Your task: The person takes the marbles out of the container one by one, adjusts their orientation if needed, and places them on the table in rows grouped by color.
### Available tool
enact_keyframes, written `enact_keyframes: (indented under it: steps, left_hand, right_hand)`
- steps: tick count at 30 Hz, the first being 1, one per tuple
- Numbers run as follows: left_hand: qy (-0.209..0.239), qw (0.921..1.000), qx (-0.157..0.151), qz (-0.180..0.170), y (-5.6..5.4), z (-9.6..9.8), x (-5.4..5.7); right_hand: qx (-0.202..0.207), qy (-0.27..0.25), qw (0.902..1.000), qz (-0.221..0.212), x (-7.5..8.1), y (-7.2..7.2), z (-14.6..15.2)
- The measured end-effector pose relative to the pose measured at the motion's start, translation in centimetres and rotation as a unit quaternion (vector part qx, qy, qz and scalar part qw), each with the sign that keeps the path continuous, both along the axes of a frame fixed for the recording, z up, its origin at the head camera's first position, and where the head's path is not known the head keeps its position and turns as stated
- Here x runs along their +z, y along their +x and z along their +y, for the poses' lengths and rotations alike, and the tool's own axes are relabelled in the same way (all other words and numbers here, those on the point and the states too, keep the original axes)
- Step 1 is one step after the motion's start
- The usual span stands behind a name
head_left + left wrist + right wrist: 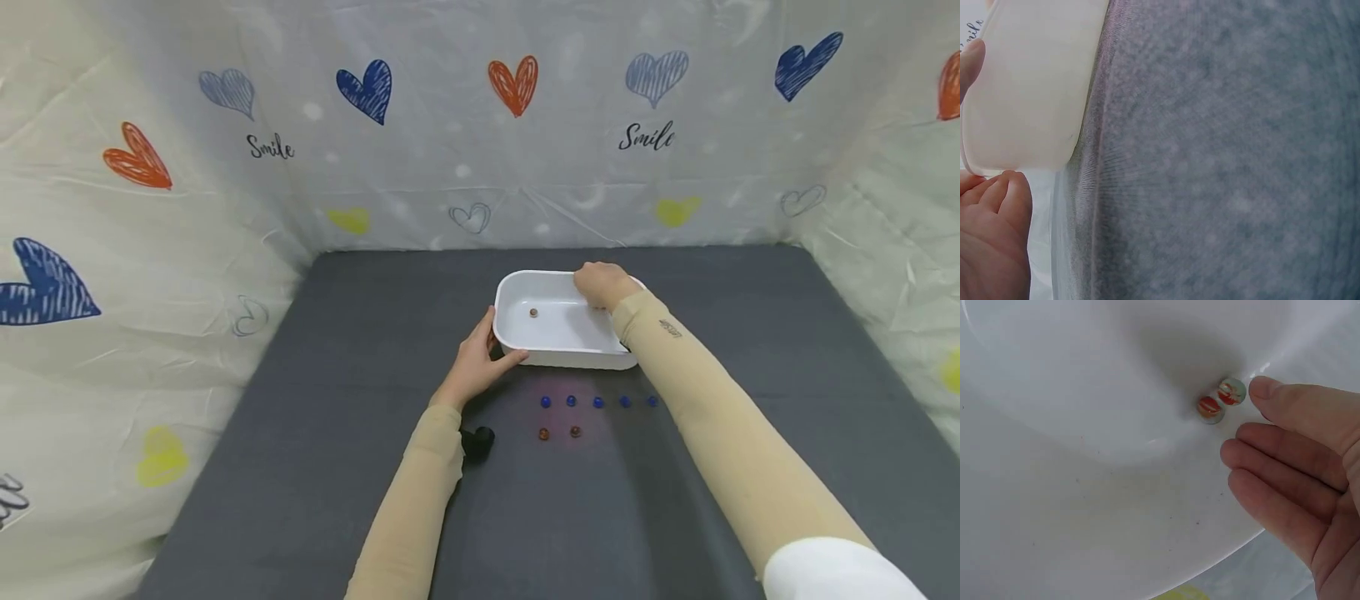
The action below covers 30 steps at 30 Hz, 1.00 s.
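A white rectangular tub sits on the dark table with its mouth up. My left hand holds its near left corner, thumb along the front wall and fingers at the left side; in the left wrist view those fingers meet the rim. Inside the tub's right end is my right hand, fingers loosely extended. Two clear marbles with red swirls, one close to the thumb tip and the other beside it, lie on the tub floor. Another marble lies towards the tub's left.
In front of the tub runs a row of several blue marbles. Nearer me are two brownish-red marbles, one left of the other. A heart-patterned sheet hangs behind the table.
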State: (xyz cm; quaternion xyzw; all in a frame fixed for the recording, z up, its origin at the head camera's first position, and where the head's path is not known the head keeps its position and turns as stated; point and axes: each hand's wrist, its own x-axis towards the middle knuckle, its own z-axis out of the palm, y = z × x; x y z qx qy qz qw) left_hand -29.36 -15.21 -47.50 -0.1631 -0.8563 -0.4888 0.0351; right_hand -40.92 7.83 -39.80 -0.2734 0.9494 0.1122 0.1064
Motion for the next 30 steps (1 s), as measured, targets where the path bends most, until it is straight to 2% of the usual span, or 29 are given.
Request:
enact_keyframes:
  steps: [16, 24, 27, 30]
  left_hand:
    - [0.001, 0.9999, -0.007, 0.015, 0.0, 0.2, 0.1]
    - [-0.008, 0.9999, -0.002, 0.008, -0.1, 0.3, -0.1]
    - [-0.005, 1.0000, -0.002, 0.005, 0.0, 0.2, -0.1]
    - [-0.003, 1.0000, -0.002, 0.006, 0.0, 0.2, -0.1]
  right_hand:
    - [0.002, -0.009, 0.9993, 0.038, -0.8, -0.1, 1.0]
    - [-0.008, -0.001, 0.9999, 0.009, -0.4, -0.1, 1.0]
    - [-0.009, -0.019, 0.9997, -0.008, 0.2, 0.1, 1.1]
    - [-0.002, -0.066, 0.9977, -0.019, 1.1, 0.7, 1.8]
